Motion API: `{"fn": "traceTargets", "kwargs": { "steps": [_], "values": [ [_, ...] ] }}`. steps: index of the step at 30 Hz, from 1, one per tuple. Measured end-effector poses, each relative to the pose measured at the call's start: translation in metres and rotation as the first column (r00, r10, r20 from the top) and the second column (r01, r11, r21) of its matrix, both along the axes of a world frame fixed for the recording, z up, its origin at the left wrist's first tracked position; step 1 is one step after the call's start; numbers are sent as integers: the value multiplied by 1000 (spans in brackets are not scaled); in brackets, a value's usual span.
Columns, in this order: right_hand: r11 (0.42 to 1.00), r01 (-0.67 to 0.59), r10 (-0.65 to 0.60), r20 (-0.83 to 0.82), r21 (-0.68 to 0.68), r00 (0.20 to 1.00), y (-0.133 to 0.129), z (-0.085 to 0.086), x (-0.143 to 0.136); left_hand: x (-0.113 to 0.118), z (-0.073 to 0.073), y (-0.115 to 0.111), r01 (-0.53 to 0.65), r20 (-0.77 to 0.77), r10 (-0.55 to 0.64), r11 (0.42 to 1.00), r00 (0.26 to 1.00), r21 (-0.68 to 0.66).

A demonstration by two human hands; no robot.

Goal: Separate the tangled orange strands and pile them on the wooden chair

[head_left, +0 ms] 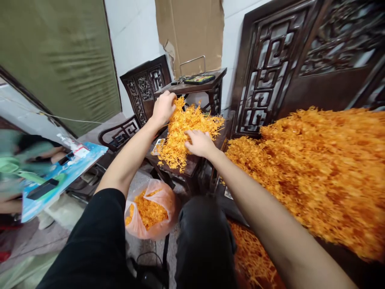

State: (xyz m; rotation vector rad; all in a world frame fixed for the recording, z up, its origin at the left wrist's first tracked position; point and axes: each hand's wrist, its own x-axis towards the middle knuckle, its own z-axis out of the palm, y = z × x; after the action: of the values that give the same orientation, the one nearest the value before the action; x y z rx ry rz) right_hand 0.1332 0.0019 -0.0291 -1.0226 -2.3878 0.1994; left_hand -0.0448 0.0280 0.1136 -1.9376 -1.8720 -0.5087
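A bunch of orange plastic pieces (183, 134) with thin spiky strands lies over a small dark wooden table. At its upper left edge, my left hand (164, 107) has its fingers curled round some of the pieces. My right hand (199, 143) rests on the bunch from the right, fingers bent into it; whether it grips any piece is hidden. A white card-like item (158, 147) shows beside the bunch. Below, on the floor, stands an open pinkish plastic bag (170, 200) with more orange pieces inside.
A large orange heap (325, 172) covers the carved bench at right. A phone (199, 79) lies on the raised wooden stand behind. At left, a person in green sits by a blue table (67, 176). More orange pieces lie low at right.
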Motion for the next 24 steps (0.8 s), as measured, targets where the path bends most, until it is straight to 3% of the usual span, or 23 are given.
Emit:
{"fn": "traceTargets", "kwargs": {
  "steps": [7,13,16,20,24],
  "values": [
    [997,-11,10,-21,-76,1000,0,5,2,9,54,-18,7,28,-11,989,1000,145],
    [1000,-16,17,42,-19,999,0,3,2,22,104,-32,-20,35,15,989,999,143],
    [1000,-18,18,66,9,998,-1,2,1,33,127,-27,41,-14,-40,991,999,124],
    [999,-15,12,82,39,997,-6,3,2,50,153,-13,159,-109,-132,941,985,299],
    [998,-4,-1,94,62,996,-9,3,2,71,171,-9,171,-172,-112,910,979,378]
  ]
}}
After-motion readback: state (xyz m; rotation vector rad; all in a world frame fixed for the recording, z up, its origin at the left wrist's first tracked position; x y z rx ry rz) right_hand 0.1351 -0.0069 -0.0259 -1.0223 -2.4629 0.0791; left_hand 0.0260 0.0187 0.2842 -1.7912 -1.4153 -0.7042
